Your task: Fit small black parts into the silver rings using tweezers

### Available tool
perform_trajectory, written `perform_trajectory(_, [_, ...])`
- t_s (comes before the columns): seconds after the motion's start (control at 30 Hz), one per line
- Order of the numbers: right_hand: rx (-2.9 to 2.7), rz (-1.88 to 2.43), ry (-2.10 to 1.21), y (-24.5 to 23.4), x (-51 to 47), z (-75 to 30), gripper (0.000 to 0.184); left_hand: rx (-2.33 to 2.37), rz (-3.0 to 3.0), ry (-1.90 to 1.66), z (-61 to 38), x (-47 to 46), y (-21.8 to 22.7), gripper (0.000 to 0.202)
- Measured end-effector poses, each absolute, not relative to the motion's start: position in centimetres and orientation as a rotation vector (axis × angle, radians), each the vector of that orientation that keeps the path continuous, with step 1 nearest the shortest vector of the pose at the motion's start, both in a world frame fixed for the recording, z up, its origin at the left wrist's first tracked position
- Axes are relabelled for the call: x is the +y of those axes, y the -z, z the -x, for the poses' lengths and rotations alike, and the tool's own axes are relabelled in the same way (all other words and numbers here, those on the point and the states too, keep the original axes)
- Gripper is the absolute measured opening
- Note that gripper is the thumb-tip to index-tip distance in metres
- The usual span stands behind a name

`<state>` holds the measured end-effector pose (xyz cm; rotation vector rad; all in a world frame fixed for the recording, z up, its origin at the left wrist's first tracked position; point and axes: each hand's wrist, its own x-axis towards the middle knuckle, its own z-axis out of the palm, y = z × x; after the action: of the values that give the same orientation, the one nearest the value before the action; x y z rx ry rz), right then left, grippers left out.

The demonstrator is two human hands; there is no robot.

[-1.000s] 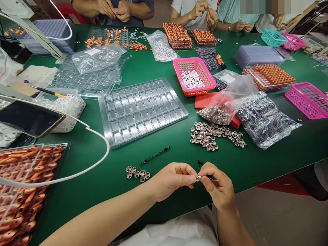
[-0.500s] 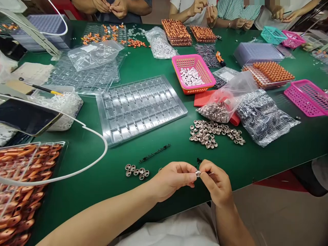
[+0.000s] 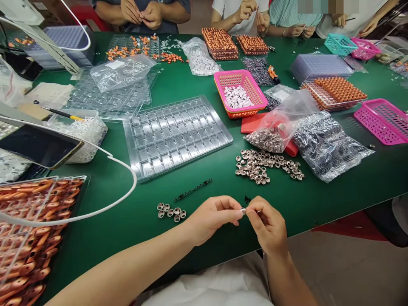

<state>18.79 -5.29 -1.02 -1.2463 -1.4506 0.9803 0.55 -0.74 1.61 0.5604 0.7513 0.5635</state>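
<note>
Between both hands is a small silver ring-shaped part (image 3: 243, 211), mostly hidden by fingertips. My left hand (image 3: 215, 216) pinches it from the left with thumb and forefinger. My right hand (image 3: 269, 223) is closed, its thumb and forefinger pressed against the part's right side; a bit of another small thing shows among its fingers, too small to name. Just beyond the fingers lie tiny black pieces (image 3: 247, 199). To the left are several loose silver rings (image 3: 170, 212) and a thin black strip with small nubs (image 3: 193, 189). A larger group of silver rings (image 3: 255, 165) lies farther off.
A clear plastic tray (image 3: 181, 136) lies ahead on the green table. Behind the rings are a bag of silver rings (image 3: 266, 138), a silvery bag (image 3: 331, 142) and a pink basket (image 3: 240, 91). A white cable (image 3: 127, 193) loops at left beside orange parts (image 3: 28, 238). Co-workers sit opposite.
Both hands have shifted slightly up and left with the silver part, which has turned a little in the fingertips. The view has swung slightly.
</note>
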Motion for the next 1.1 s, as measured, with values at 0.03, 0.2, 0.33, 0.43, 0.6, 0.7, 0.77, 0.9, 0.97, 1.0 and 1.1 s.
perform_trajectory(0.03, [-1.393, 1.271, -0.928, 1.2, -5.3, -18.8, 0.013, 0.778, -0.671, -0.588, -0.2, -0.5, -2.0, 0.022])
perform_trajectory(0.2, [-1.118, 1.286, -0.816, 2.3, -5.1, -20.7, 0.020, 1.021, -1.858, -0.589, 2.3, -0.2, -3.7, 0.008])
perform_trajectory(0.33, [-1.119, 1.273, -0.732, 3.3, -5.2, -23.0, 0.026, 1.109, -2.187, -0.390, 4.5, -1.6, -3.4, 0.015])
perform_trajectory(0.43, [-1.077, 1.233, -0.774, 4.0, -5.3, -23.9, 0.027, 1.239, -2.261, -0.328, 5.2, -2.8, -2.7, 0.016])
perform_trajectory(0.6, [-1.059, 1.109, -0.874, 4.4, -5.0, -23.9, 0.025, 1.312, -2.332, -0.276, 5.4, -3.9, -2.3, 0.027])
perform_trajectory(0.7, [-1.057, 1.046, -0.887, 4.3, -4.9, -23.8, 0.023, 1.349, -2.332, -0.222, 5.1, -4.0, -3.0, 0.029])
perform_trajectory(0.77, [-1.056, 1.017, -0.899, 4.3, -4.8, -23.8, 0.022, 1.352, -2.306, -0.199, 4.4, -3.4, -3.6, 0.027])
perform_trajectory(0.9, [-1.057, 1.006, -0.896, 4.6, -5.1, -23.9, 0.021, 1.317, -2.277, -0.255, 1.4, 0.0, -4.1, 0.028])
perform_trajectory(0.97, [-1.053, 1.011, -0.893, 4.7, -5.2, -23.9, 0.021, 1.328, -2.283, -0.263, -0.6, 2.5, -3.5, 0.029])
perform_trajectory(1.0, [-1.048, 1.014, -0.900, 4.7, -5.3, -23.9, 0.022, 1.342, -2.283, -0.270, -1.4, 3.7, -3.0, 0.029])
perform_trajectory(1.1, [-1.025, 1.012, -0.941, 4.7, -5.5, -23.9, 0.021, 1.385, -2.263, -0.289, -3.3, 6.3, -1.3, 0.026])
